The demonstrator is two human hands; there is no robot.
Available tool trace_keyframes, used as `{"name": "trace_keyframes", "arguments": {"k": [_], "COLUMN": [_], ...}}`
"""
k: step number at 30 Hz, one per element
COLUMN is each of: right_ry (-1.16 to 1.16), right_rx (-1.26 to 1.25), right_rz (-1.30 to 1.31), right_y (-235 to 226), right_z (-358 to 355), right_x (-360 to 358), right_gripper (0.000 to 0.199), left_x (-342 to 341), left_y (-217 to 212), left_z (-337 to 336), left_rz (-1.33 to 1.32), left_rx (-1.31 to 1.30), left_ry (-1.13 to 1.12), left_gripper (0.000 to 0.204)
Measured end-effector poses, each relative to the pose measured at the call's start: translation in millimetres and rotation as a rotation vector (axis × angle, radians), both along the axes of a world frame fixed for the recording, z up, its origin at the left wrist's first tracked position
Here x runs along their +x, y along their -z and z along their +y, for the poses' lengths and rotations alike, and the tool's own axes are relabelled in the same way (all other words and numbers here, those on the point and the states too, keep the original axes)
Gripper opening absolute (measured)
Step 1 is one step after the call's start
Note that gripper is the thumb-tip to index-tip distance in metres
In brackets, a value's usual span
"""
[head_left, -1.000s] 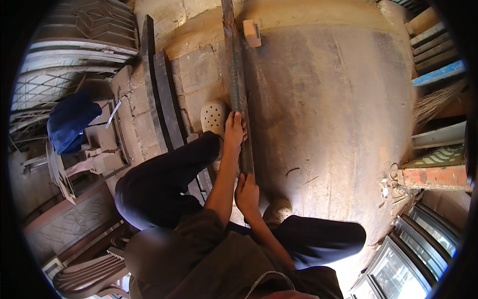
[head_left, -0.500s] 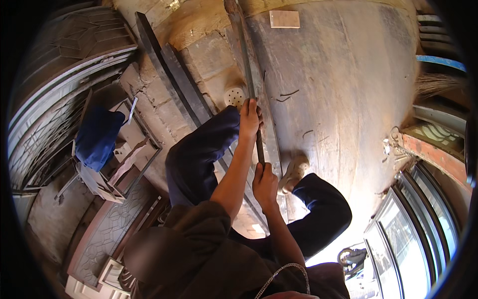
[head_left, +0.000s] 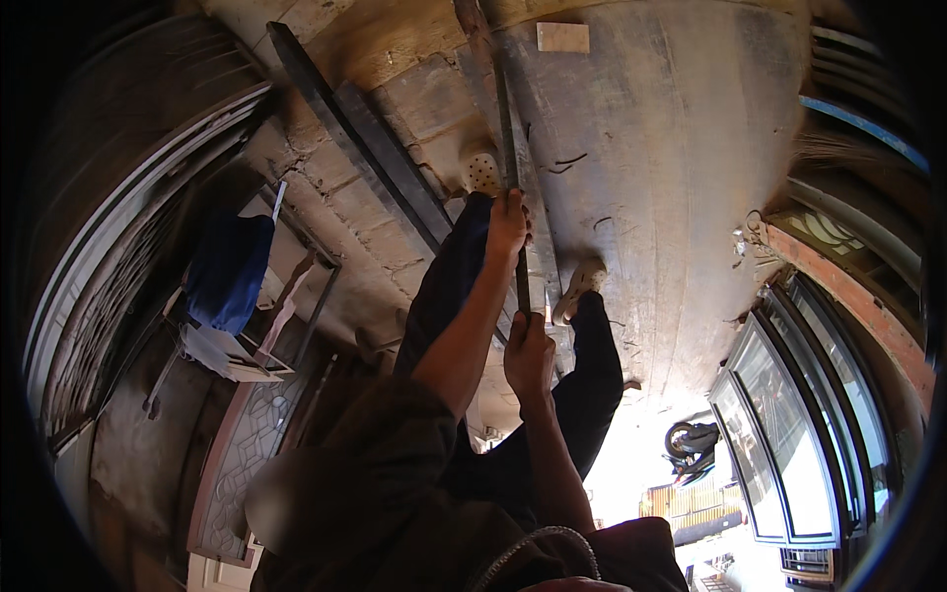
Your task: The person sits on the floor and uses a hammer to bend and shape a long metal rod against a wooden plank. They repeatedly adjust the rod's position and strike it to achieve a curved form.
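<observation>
A long, thin dark bar point(head_left: 508, 128), apparently metal, runs away from me down the middle of the head view. My left hand point(head_left: 507, 225) is wrapped round it farther along. Closer to my body, my right hand point(head_left: 530, 357) grips its near end, the thumb lying along the bar. The far part of the bar passes over a long, worn plank-like piece point(head_left: 541, 222) on the floor, and I cannot tell whether its far end touches that piece. My feet, in light perforated clogs, stand on either side of the bar.
Two dark beams point(head_left: 340, 128) lie to the left. A small pale block point(head_left: 563, 37) and bent rods point(head_left: 567, 163) are on the floor. At left a blue cloth point(head_left: 230, 271) drapes over a frame. Framed glass panels point(head_left: 779, 424) lean at right, with a motorcycle point(head_left: 691, 444) outside.
My bent legs have straightened and my knees have drawn inward. Both hands keep their grip on the bar, and the surroundings have shifted slightly in view.
</observation>
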State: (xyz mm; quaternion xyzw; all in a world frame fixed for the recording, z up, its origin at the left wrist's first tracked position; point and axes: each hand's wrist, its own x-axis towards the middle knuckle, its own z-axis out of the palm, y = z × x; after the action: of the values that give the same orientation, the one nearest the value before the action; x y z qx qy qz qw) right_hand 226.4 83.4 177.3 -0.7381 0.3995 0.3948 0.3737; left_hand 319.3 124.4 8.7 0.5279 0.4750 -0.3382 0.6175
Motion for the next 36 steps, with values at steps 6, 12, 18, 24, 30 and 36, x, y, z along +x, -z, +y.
{"name": "trace_keyframes", "arguments": {"k": [6, 12, 18, 24, 30, 36], "right_ry": [-0.068, -0.030, -0.066, -0.059, -0.081, -0.138], "right_rx": [-0.046, -0.024, -0.077, -0.015, -0.019, 0.048], "right_rz": [-0.048, 0.121, 0.030, 0.142, 0.093, 0.101], "right_y": [-2.3, -26.3, -37.2, -47.8, -40.8, -42.7], "right_z": [6.7, 12.2, 13.7, 7.6, -4.5, -23.2], "right_x": [18.1, 47.8, 55.3, 72.6, 64.1, 66.0], "right_gripper": [0.026, 0.031, 0.027, 0.029, 0.030, 0.029], "left_x": [25.0, 26.6, 34.8, 45.0, 52.4, 19.5], "left_y": [-3.9, -6.9, -16.1, -26.1, -33.7, -23.6], "left_z": [8.7, 11.0, 13.7, 16.0, 2.3, 6.7], "left_rz": [0.027, 0.008, 0.071, 0.037, 0.044, 0.033], "left_rx": [-0.001, 0.023, 0.017, -0.030, -0.025, -0.143], "left_ry": [-0.009, 0.028, 0.038, -0.048, -0.023, -0.245], "left_gripper": [0.027, 0.029, 0.030, 0.027, 0.026, 0.028]}}
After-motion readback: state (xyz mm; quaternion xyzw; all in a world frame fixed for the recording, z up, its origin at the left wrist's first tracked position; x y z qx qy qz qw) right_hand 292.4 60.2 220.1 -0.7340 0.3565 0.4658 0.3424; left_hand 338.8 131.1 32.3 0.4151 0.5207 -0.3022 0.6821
